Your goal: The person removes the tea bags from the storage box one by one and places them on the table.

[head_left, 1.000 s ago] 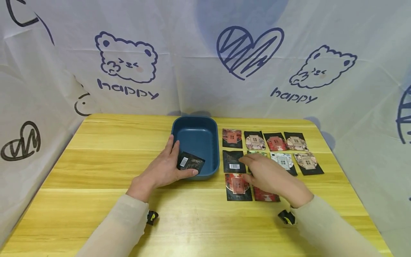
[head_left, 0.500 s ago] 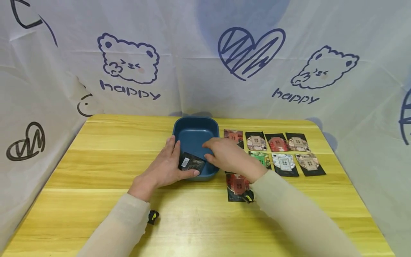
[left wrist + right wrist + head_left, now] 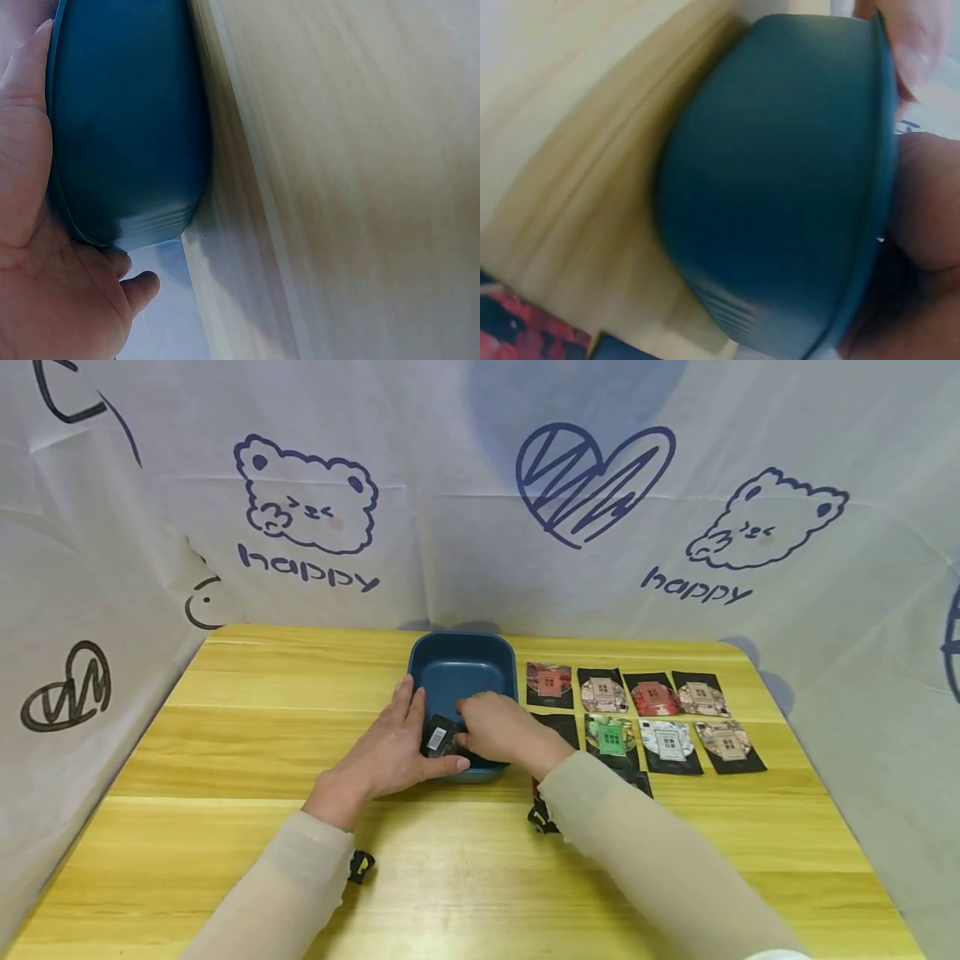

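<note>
A dark blue plastic bin (image 3: 461, 645) stands on the table near its back edge. My left hand (image 3: 384, 745) rests on the bin's near left corner, fingers straight along the left rim and thumb on the front rim. Inside, at the near end, lies a flat black sachet (image 3: 437, 740) with a white barcode label. My right hand (image 3: 497, 727) reaches over the bin's right rim and pinches this sachet, covering its right part. In the right wrist view, a dark thing shows beneath the thumb (image 3: 930, 202), beyond the bin's wall.
Right of the bin, rows of black sachets with coloured labels lie flat, among them a green one (image 3: 611, 739), a white one (image 3: 669, 745) and a red one (image 3: 550, 683). My right sleeve (image 3: 592, 793) covers some front ones. A printed cloth (image 3: 465, 560) hangs behind the table.
My right hand has moved left from the sachets on the table into the bin and closed its fingers on the black sachet there. The left hand has stayed on the bin's corner.
</note>
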The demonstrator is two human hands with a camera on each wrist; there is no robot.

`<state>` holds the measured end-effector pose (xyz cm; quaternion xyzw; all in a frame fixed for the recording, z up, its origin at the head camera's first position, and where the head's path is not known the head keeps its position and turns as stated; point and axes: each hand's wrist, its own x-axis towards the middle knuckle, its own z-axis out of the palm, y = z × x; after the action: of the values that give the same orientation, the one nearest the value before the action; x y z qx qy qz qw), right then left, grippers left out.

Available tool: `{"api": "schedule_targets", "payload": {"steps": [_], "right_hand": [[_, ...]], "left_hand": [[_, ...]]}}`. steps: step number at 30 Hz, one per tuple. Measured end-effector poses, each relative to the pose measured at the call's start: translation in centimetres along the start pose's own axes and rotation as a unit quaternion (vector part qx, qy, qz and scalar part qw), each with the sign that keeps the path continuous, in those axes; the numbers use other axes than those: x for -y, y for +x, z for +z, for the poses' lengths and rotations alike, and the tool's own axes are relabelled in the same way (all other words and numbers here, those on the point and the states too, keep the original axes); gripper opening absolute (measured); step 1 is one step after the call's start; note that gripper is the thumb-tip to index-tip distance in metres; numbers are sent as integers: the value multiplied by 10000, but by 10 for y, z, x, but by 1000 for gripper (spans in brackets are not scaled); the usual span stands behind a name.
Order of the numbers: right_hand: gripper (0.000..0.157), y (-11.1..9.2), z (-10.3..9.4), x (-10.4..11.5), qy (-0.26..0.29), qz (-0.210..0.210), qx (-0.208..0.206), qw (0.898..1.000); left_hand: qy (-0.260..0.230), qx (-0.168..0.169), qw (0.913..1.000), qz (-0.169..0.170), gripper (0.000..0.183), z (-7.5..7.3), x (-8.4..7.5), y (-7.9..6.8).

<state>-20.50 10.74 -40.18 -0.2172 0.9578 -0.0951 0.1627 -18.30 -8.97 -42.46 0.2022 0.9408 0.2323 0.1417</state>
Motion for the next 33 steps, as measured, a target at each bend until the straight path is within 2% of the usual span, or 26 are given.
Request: {"api": "schedule_targets", "payload": {"steps": [5,11,17,22,26,33], "right_hand": [[40,4,8,5,-210,260,215,9992],[51,5,14,9,-648,328,302,9969],[57,6,15,10,-799,399,350,9954],[58,8,17,10,-856,544,172,9947],[62,9,19,11,-930,740,-151,9928],[54,13,19,10,-1006,899,-585,9891]], "left_hand": [[44,14,10000,-10,136,1,0,1],[75,-38,10000,21,135,2,0,1],[38,-87,9999,39,136,2,0,1],[22,-92,10000,29,136,2,0,1],[24,-93,9999,38,136,2,1,1],[47,-80,9999,41,135,2,1,1]]}}
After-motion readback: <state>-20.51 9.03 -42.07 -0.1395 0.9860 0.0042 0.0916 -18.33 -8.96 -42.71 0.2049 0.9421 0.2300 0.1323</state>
